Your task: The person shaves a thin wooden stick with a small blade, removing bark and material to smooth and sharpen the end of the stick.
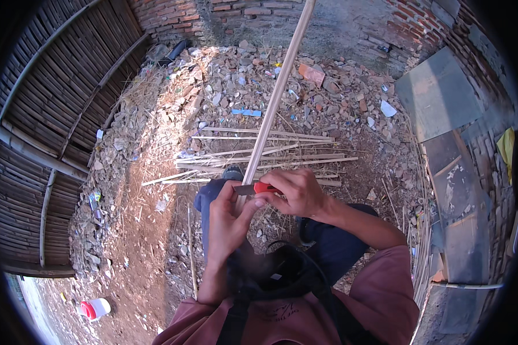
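My left hand (225,223) is closed around the lower end of a long, pale split-bamboo strip (277,92), which slants up and away toward the brick wall. In my closed right hand (299,192) is a knife with a red handle (263,187). Its short grey blade lies across the strip, close to my left fingers. My right fingertips come near my left thumb beside the strip. Beyond my hands, several pale strips (322,156) lie roughly side by side on the ground.
Broken brick and stone rubble (236,75) covers the ground toward the brick wall (351,29). A woven bamboo wall (46,115) stands on the left, worn boards (457,190) on the right. At lower left sits a white container with a red lid (99,309). My bent knees flank the work.
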{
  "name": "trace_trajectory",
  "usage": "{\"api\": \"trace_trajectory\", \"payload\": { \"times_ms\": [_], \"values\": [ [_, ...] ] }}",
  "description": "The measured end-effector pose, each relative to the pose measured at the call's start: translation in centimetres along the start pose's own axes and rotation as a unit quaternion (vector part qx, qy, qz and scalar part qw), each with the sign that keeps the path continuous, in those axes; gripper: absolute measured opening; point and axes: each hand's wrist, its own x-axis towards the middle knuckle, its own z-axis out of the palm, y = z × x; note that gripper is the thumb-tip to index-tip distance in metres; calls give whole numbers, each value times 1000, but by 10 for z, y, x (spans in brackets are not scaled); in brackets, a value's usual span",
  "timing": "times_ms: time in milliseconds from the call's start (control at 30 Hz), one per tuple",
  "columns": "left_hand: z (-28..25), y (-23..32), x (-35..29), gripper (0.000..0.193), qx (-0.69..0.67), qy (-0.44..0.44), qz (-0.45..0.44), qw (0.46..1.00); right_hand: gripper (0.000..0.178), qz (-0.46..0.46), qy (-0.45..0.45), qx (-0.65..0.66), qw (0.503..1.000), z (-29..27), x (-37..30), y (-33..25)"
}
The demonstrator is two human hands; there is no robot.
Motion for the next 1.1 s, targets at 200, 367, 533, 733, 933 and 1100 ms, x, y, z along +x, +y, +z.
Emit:
{"api": "trace_trajectory", "payload": {
  "times_ms": [200,367,533,733,933,1100],
  "values": [
    [-1,7,0,23,38,-14,-29,999,20,9,28,6,1000,-1,3,-8],
    [4,7,3,24,39,-10,-26,999,21,17,20,-22,999,-1,0,-6],
    [8,5,4,25,50,13,-14,999,23,30,28,-40,998,0,-1,-8],
    [11,6,6,22,75,31,12,997,21,27,45,-67,996,1,2,-10],
    [17,19,9,24,89,54,-11,995,19,35,49,-92,994,-6,5,-14],
    [18,18,12,29,145,68,12,987,18,25,77,-93,992,-10,11,-13]
  ]
}}
